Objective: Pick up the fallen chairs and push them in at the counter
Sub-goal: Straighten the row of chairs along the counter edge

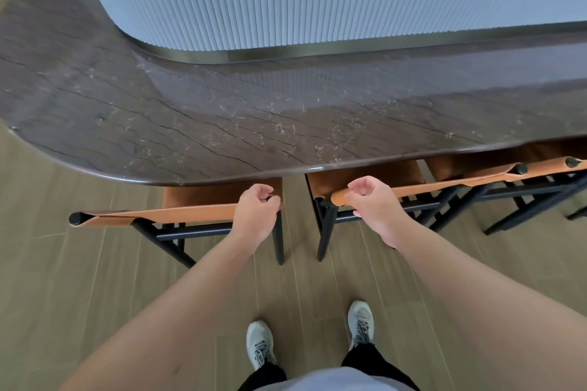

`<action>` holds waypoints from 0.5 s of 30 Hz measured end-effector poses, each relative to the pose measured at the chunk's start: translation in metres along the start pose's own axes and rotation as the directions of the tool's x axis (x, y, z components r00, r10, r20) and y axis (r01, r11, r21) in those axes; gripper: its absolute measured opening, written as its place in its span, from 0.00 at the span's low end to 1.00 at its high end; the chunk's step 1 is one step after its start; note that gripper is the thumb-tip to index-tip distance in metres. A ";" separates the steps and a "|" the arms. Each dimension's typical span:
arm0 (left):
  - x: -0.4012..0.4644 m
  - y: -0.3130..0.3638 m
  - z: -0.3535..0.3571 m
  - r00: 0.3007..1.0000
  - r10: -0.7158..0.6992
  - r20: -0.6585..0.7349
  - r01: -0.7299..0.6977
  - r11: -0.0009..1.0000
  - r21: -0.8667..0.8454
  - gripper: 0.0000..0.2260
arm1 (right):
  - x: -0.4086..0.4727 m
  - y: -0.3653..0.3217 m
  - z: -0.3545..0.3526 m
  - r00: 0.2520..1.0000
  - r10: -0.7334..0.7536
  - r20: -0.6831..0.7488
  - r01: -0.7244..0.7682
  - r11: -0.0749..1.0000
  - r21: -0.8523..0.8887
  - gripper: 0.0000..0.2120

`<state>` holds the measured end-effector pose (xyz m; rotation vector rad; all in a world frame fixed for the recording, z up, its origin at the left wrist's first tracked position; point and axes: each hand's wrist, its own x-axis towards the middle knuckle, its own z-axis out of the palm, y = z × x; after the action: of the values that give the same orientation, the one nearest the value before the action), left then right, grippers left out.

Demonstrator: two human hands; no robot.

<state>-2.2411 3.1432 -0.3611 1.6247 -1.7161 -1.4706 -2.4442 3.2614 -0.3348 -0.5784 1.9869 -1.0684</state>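
Three chairs with tan leather backs and black frames stand upright, their seats tucked under the dark stone counter (222,124). My left hand (255,216) curls over the right end of the left chair's backrest (165,214). The near end of the middle chair's backrest (422,189) sits in my right hand (374,205), thumb low and fingers bent above the strap. A third chair (540,168) stands further right, untouched.
Behind the counter rises a pale ribbed panel (317,6) with a metal base strip. The counter's edge curves away at the left. My feet in grey shoes (260,344) stand on the wood-plank floor, close behind the gap between the two chairs.
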 end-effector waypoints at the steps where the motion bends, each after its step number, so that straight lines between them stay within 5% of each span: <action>1: 0.003 -0.001 0.004 1.000 -0.007 -0.011 0.007 1.000 0.030 0.10 | 0.006 0.004 -0.002 1.000 -0.003 0.002 0.003 0.999 -0.034 0.08; 9: 0.016 -0.010 0.026 0.996 0.091 -0.008 -0.074 0.851 0.520 0.19 | 0.049 0.026 -0.006 0.981 -0.129 0.143 0.185 0.842 -0.506 0.16; 15: 0.019 -0.014 0.030 0.973 0.218 0.072 -0.182 0.541 0.821 0.15 | 0.053 0.026 -0.010 0.902 -0.325 0.283 0.415 0.473 -0.777 0.17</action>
<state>-2.2634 3.1422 -0.3914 1.7017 -2.6963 -0.4588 -2.4841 3.2439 -0.3764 -1.6086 2.2601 -0.1997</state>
